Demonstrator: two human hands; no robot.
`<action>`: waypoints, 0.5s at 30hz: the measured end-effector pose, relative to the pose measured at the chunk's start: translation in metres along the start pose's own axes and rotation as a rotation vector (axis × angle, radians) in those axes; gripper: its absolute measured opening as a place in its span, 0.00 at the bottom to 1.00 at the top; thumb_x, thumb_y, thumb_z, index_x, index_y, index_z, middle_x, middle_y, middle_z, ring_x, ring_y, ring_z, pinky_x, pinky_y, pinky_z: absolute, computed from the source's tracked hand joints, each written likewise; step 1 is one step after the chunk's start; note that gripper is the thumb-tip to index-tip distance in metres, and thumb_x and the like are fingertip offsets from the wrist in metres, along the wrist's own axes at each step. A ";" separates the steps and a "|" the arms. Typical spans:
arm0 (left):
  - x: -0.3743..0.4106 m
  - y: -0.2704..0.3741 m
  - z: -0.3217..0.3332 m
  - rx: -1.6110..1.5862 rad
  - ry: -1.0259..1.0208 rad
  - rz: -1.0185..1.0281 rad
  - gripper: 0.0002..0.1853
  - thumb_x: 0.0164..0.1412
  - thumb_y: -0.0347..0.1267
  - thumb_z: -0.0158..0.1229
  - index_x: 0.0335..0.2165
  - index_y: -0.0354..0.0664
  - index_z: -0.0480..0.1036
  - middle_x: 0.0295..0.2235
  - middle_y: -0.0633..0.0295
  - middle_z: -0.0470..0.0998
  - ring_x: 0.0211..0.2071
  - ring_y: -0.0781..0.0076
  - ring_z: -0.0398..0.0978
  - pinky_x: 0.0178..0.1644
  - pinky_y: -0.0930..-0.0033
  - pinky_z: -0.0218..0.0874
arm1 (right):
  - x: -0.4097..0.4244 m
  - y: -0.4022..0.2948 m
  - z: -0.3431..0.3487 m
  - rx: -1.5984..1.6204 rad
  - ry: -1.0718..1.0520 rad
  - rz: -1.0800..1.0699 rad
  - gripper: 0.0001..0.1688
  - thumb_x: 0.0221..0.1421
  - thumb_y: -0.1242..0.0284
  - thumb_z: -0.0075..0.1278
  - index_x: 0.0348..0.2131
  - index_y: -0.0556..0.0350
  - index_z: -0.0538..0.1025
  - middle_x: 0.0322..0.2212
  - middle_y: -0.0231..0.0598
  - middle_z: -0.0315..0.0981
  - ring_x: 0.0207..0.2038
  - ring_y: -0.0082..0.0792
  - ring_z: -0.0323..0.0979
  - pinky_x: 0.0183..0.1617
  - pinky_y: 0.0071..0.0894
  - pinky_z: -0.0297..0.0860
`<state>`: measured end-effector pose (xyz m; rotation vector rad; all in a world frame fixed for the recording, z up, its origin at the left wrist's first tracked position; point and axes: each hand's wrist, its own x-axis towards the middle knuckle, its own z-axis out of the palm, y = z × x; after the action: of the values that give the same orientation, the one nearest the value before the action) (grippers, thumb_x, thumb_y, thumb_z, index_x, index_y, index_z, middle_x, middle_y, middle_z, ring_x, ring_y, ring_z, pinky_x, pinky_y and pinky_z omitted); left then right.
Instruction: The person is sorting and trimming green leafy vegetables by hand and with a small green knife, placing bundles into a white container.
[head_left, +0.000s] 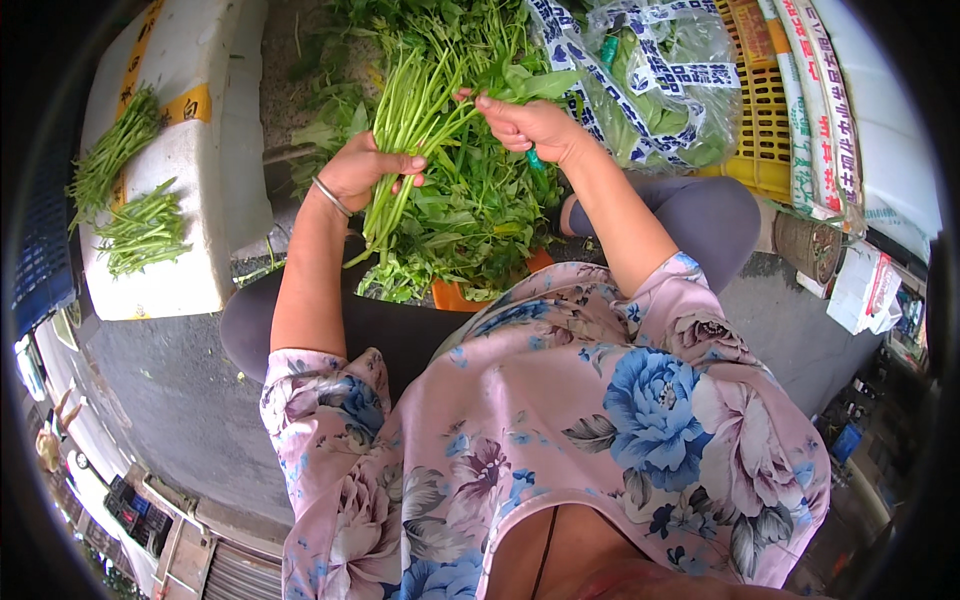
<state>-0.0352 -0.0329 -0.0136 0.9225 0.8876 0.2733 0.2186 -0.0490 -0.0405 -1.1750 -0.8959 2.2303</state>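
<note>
My left hand (363, 174), with a bangle at the wrist, is closed around a bunch of long, thin green stems (409, 112) that look like water spinach. The stems fan upward from the fist, and their lower ends hang below it. To the right, my right hand (541, 129) pinches a leafy green sprig (525, 81) between thumb and fingers, close to the side of the bunch. A small teal-green piece (535, 159) shows beneath this hand; what it belongs to is hidden. Below both hands spreads a heap of loose leafy greens (457, 232).
At left, two piles of trimmed stems (142, 229) lie on a white foam box (176, 277) with printed yellow tape. A plastic bag of greens (660, 90) stands at right, beside a yellow crate (757, 142). An orange plastic edge (456, 297) shows under the heap.
</note>
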 end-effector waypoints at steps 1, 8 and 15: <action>0.000 -0.001 -0.003 0.007 -0.007 -0.008 0.09 0.46 0.26 0.58 0.30 0.38 0.70 0.21 0.65 0.74 0.22 0.79 0.72 0.18 0.80 0.54 | 0.001 0.003 0.000 -0.181 0.106 0.040 0.21 0.55 0.55 0.42 0.44 0.44 0.69 0.13 0.19 0.49 0.11 0.13 0.43 0.14 0.14 0.47; -0.007 -0.005 -0.030 -0.068 0.226 0.024 0.09 0.47 0.25 0.58 0.31 0.37 0.70 0.25 0.61 0.75 0.23 0.76 0.72 0.19 0.79 0.54 | 0.010 0.029 -0.029 -1.264 0.139 0.431 0.35 0.37 0.53 0.58 0.38 0.63 0.71 0.30 0.45 0.73 0.33 0.37 0.71 0.44 0.32 0.64; 0.004 0.003 -0.027 -0.300 0.352 0.163 0.14 0.53 0.27 0.51 0.41 0.37 0.66 0.33 0.62 0.74 0.34 0.75 0.71 0.31 0.76 0.59 | 0.074 0.021 -0.046 -0.889 0.718 0.139 0.22 0.43 0.57 0.53 0.30 0.58 0.75 0.25 0.44 0.73 0.30 0.37 0.72 0.36 0.33 0.67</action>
<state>-0.0529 -0.0132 -0.0217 0.6765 1.0601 0.7062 0.2159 0.0003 -0.1156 -2.2614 -1.5263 1.2434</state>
